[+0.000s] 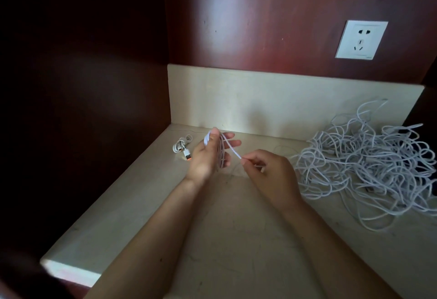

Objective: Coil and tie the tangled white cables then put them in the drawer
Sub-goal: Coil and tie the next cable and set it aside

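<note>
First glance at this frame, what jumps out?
The big pile of tangled white cables sprawling over the counter's right side, below the wall socket. At centre, the left hand holds a half-wound cable looped around its fingers while the right hand pinches the loose strand. One finished bundle lies at back left.

Your widest free room is the bare counter (212, 239) in front of you, from its near edge up to your wrists. On your right the tangled cable pile (369, 166) covers the counter back to the backsplash (272, 100). At the back left, 1 small coiled cable (183, 147) lies near the dark side panel (94, 109), which walls that side. A white cable (233, 151) stretches between your left hand (205, 156) and right hand (269, 168), barring that gap.
</note>
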Action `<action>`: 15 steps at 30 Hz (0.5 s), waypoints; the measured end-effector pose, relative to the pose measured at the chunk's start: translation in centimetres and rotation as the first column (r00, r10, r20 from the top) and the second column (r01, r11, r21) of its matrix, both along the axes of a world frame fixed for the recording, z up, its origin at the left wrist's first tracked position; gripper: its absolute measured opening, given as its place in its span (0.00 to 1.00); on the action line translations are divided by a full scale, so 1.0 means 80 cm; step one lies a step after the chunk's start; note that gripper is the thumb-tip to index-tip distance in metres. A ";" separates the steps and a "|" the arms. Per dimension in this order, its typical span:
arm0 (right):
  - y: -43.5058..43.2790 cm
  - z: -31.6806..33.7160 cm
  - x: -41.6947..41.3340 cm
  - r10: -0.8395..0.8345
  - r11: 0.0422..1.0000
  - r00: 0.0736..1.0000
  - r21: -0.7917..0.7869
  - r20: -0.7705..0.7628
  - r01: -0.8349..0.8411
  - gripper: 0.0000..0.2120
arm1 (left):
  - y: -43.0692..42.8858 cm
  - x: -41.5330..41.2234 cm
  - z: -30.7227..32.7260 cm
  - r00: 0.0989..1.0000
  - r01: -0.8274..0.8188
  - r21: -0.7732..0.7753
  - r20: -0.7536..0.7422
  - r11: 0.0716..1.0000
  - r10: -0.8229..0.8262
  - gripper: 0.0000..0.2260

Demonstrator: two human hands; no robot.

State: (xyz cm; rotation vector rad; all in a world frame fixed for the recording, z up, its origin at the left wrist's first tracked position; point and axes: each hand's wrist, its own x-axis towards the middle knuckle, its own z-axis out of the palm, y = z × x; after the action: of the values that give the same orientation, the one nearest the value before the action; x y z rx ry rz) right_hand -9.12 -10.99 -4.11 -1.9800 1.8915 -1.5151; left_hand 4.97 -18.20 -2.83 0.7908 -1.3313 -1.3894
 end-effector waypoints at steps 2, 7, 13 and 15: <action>0.000 -0.003 0.004 0.043 0.999 0.998 0.026 -0.039 -0.042 0.07 | 0.000 0.000 0.004 0.997 -0.026 0.045 -0.065 0.999 0.029 0.20; -0.003 -0.008 0.012 0.118 0.992 0.985 0.066 -0.127 -0.110 0.08 | -0.001 0.004 0.016 0.890 0.049 0.311 -0.444 0.949 0.099 0.20; -0.004 -0.009 0.016 0.193 0.977 0.946 0.141 -0.259 -0.161 0.10 | -0.010 0.014 0.018 0.888 -0.260 0.261 -0.312 0.930 0.336 0.17; -0.003 -0.008 0.016 0.170 0.980 0.959 0.139 -0.225 -0.141 0.07 | -0.014 0.016 0.015 0.888 -0.335 0.234 -0.246 0.913 0.389 0.18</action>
State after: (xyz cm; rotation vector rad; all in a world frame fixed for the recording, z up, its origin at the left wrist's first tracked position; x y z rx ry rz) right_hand -7.88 -11.23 -4.73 -2.2767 1.8013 -1.1422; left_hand 6.27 -19.31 -1.65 0.8724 -0.7860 -1.2768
